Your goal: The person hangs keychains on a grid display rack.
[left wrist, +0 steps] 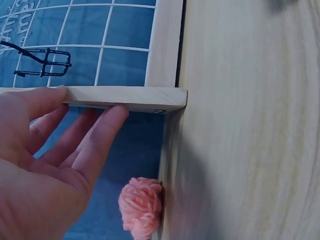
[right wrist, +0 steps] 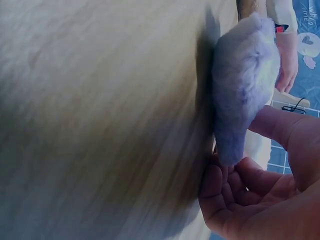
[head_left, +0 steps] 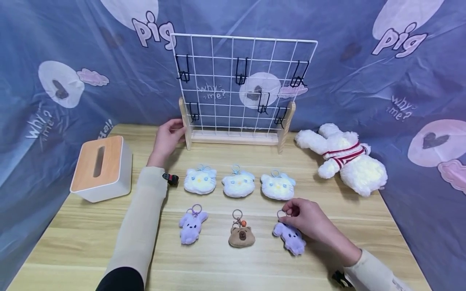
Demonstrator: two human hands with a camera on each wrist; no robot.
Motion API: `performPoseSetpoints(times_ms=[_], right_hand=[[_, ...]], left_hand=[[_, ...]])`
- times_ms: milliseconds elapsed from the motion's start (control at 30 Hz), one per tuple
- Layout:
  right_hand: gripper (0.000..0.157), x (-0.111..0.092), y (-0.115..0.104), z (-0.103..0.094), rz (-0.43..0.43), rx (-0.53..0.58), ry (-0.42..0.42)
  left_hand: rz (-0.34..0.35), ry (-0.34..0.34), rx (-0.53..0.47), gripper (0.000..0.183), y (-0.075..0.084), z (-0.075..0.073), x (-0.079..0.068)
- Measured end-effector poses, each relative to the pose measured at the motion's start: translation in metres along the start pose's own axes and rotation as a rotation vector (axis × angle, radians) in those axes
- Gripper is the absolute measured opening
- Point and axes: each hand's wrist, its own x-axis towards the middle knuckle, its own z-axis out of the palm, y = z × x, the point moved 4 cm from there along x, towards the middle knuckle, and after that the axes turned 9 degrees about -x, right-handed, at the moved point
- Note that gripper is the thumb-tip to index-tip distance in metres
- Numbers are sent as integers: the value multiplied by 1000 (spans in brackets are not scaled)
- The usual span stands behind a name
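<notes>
My right hand [head_left: 307, 218] pinches the ring end of a purple plush puppy keychain [head_left: 293, 240] at the table's front right. In the right wrist view, the fingertips [right wrist: 215, 182] close at the plush's lower end, beside the tabletop. At the back, my left hand [head_left: 169, 137] holds the wooden side post [left wrist: 125, 97] of a white wire grid rack [head_left: 233, 76], thumb on one face and fingers on the other. Between the hands lie a brown capybara keychain [head_left: 242, 237] and a second purple puppy keychain [head_left: 191, 227].
Three white plush cat keychains [head_left: 200, 180] lie in a row before the rack. Several black hooks [head_left: 241, 72] hang on its grid. A tissue box [head_left: 105, 165] stands left and a white plush toy [head_left: 344, 155] lies right. A pink yarn ball [left wrist: 141, 207] sits beside the post.
</notes>
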Motion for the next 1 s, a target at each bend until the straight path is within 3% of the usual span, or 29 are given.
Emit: performPoseSetpoints(times_ms=[733, 1000], right_hand=[[26, 4, -3, 2, -49, -71, 29], [16, 3, -2, 2, -79, -39, 13]], left_hand=[[-17, 3, 1, 45, 1, 2, -1], [-22, -9, 25, 45, 0, 1, -2]])
